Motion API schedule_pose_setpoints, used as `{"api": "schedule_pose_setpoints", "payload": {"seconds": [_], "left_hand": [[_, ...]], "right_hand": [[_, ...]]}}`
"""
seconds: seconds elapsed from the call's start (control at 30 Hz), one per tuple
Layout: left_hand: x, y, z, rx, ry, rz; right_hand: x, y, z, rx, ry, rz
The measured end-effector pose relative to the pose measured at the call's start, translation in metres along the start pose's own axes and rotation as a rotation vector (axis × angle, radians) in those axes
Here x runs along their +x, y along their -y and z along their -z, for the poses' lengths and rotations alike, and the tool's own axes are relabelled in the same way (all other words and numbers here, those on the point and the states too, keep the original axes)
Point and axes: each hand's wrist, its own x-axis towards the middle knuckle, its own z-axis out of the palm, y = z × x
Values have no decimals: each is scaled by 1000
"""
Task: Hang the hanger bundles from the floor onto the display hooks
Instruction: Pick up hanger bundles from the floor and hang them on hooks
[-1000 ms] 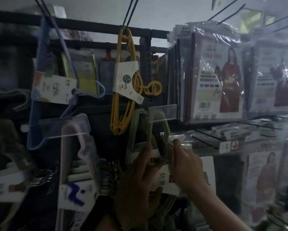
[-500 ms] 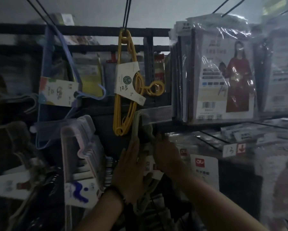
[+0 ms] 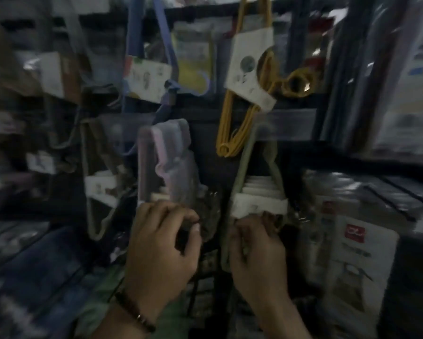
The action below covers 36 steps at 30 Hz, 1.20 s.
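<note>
An olive-green hanger bundle (image 3: 253, 167) with a white paper band (image 3: 258, 204) hangs from a display hook behind a clear tag strip, just below the yellow hanger bundle (image 3: 232, 128). My right hand (image 3: 257, 250) is closed around the green bundle's lower left edge, under the band. My left hand (image 3: 161, 245) is curled just below the pink hanger bundle (image 3: 166, 162), with its fingertips against a dark, shiny cluster of metal hooks (image 3: 209, 214). Motion blur hides whether it grips anything.
A blue hanger bundle (image 3: 147, 77) with a card label hangs at the upper left and a beige bundle (image 3: 98, 192) at the left. Plastic-wrapped packages (image 3: 352, 253) crowd the right side. Dark rack bars run across behind the bundles.
Both hands have dropped from the top of the green bundle at the hook to its lower part. The left hand has shifted left toward the pink bundle. The view has moved closer and lower.
</note>
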Motion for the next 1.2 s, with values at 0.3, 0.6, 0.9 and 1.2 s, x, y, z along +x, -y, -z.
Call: {"api": "schedule_pose_setpoints", "payload": {"seconds": [0.3,0.6,0.9,1.2], "left_hand": [[-232,82,109,182,541,639],[-425,133,328,324,719,1281],[-543,182,540,421,702,1634],[-619,237,656,397,535,1889]], "right_hand": [[-166,98,-117,199,952,113],[-351,278,-232,200,1509,340],[-478,472,-316,253,1730,439],[-556,605,-420,231,1925,501]]}}
